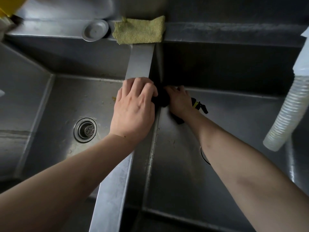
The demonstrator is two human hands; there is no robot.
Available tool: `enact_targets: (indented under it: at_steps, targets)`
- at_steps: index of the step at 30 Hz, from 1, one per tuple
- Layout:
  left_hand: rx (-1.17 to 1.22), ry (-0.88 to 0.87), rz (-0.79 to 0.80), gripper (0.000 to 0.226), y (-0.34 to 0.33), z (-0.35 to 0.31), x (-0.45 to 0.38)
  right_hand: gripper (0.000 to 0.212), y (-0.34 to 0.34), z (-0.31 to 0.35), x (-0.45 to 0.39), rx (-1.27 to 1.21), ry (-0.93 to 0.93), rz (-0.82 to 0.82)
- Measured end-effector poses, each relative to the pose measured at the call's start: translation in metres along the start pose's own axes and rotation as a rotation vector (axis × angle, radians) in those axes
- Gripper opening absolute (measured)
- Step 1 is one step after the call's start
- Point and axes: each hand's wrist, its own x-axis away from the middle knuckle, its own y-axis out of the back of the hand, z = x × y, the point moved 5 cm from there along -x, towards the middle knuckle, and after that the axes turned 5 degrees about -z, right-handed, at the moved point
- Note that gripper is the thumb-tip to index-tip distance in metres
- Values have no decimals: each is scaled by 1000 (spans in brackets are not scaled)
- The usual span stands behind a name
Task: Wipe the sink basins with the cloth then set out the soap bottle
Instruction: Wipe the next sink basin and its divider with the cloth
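Note:
A dark cloth (161, 97) is bunched against the far left corner of the right basin (234, 124), beside the divider (140, 61) between the two basins. My left hand (133, 106) lies over the divider with its fingers curled onto the cloth. My right hand (179, 101) reaches into the right basin and presses on the same cloth from the other side; a black and yellow band (198, 104) sits at its wrist. The left basin (70, 101) has a few yellow specks. I cannot make out a soap bottle for certain.
A yellow-green mesh cloth (138, 30) and a round metal drain cover (95, 30) lie on the back ledge. A strainer drain (85, 129) sits in the left basin. A white corrugated hose (287, 106) hangs at right. A yellow object (10, 5) is cut off at top left.

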Motion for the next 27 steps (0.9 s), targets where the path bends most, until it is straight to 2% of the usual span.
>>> enact_targets:
  at_steps: [4,8,11,15,17,19,23,27]
  targets:
    - [9,2,-4,22,0,-1,0,56,-1,5,2,-38,-35,39]
    - [5,6,-1,22,1,-2,-1,65,-14,-3,14,-82,4,166]
    - [-4,6,9,20,1,-4,-1,65,-30,1,65,-80,90,224]
    - [-14,7,5,18,1,-4,-1,62,-28,23,133,-78,318,165]
    - [-16,1,3,19,0,-3,0,64,-27,23,135,-79,354,123]
    - [-17,-1,-2,19,0,-2,0,65,-29,17,120,-76,333,51]
    - [1,-1,-19,18,0,-1,1,60,-32,-9,54,-57,147,-114]
    - [0,-10,-28,17,-1,-1,1,52,-42,-19,10,-37,81,-131]
